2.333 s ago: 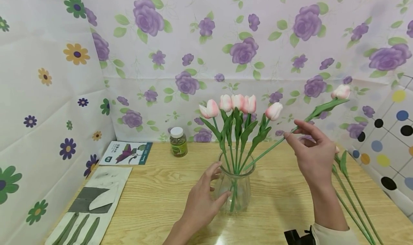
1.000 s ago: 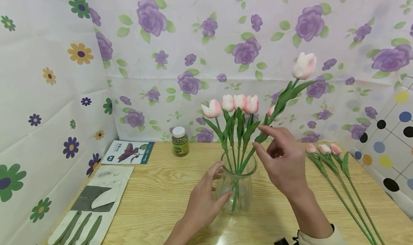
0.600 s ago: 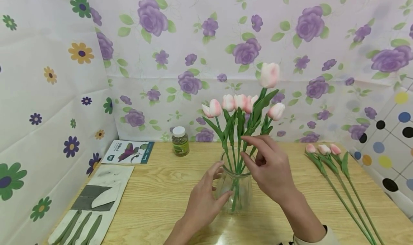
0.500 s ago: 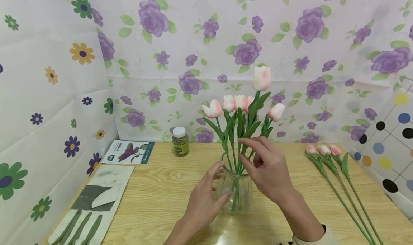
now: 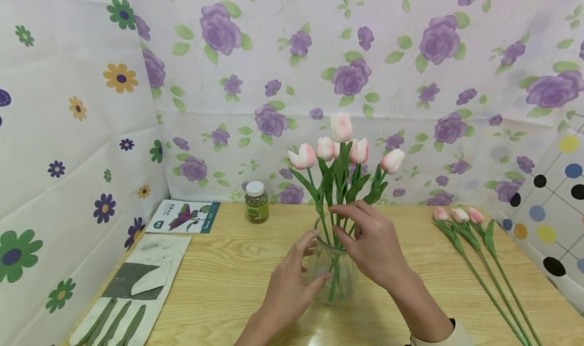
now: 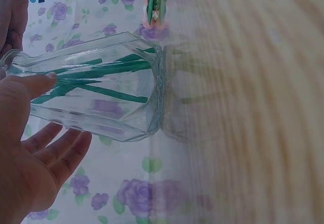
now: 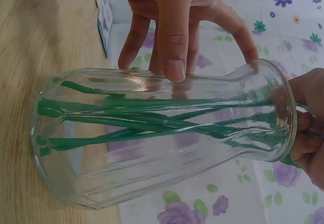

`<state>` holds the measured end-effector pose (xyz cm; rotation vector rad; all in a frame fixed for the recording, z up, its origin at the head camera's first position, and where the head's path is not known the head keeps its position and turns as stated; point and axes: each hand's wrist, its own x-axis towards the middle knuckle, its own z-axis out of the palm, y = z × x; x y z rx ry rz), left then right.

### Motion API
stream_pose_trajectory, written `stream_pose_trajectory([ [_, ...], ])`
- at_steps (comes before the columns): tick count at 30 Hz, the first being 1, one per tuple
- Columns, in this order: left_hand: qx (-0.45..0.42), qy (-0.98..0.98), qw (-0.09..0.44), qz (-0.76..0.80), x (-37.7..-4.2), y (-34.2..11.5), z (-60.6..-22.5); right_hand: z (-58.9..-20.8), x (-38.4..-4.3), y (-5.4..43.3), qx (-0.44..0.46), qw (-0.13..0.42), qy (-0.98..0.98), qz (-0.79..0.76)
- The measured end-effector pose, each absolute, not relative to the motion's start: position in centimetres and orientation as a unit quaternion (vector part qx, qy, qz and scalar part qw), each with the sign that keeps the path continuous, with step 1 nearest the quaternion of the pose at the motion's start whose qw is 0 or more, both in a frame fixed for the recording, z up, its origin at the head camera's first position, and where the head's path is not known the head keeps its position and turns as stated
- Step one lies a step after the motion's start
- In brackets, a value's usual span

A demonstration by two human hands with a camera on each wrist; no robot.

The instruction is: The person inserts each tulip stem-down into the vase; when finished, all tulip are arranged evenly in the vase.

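Note:
My right hand [image 5: 375, 245] pinches the stem of a pale pink artificial tulip [image 5: 341, 127] between thumb and fingers, just over the vase mouth. This bloom stands higher than several other tulips [image 5: 393, 161] in the clear glass vase [image 5: 349, 285]. Around the vase's left side, my left hand [image 5: 288, 285] steadies it, thumb at the front and index finger by the neck. Green stems [image 7: 142, 123] cross inside the glass in the right wrist view. Where the held stem ends among them I cannot tell.
Three loose tulips [image 5: 474, 255] lie on the wooden table [image 5: 219, 285] at the right. A white-lidded jar [image 5: 257, 202] stands behind, left of the vase. A printed card [image 5: 183, 216] and a grey-white sheet with green leaf shapes [image 5: 137, 280] lie at the left.
My right hand has brought the tulip from the right, leaning outward, leftward over the vase and lowered it; the bloom now stands nearly upright. My left hand has stayed at the vase.

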<state>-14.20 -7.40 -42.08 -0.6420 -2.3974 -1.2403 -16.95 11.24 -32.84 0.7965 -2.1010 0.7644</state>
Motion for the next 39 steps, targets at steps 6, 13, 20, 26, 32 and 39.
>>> stream_pose_trajectory([
  [6, -0.225, -0.853, 0.177, -0.435, -14.2, -7.4, -42.0, -32.7, -16.8, 11.2, 0.292, 0.359, -0.840, 0.285],
  [13, -0.230, -0.851, 0.188, -0.433, -14.2, -7.4, -42.1, -32.5, -16.5, 11.1, 0.267, 0.329, -0.859, 0.287],
  [20, -0.233, -0.851, 0.184, -0.434, -14.2, -7.4, -42.2, -32.4, -16.4, 11.2, 0.259, 0.306, -0.871, 0.283],
  [26, -0.232, -0.851, 0.179, -0.436, -14.1, -7.4, -42.2, -32.2, -16.3, 11.3, 0.255, 0.278, -0.887, 0.266],
  [32, -0.231, -0.853, 0.176, -0.435, -14.0, -7.4, -42.1, -32.0, -16.1, 11.3, 0.251, 0.273, -0.893, 0.253],
  [39, -0.230, -0.852, 0.182, -0.433, -14.1, -7.3, -42.0, -31.7, -15.7, 11.7, 0.266, 0.306, -0.878, 0.255],
])
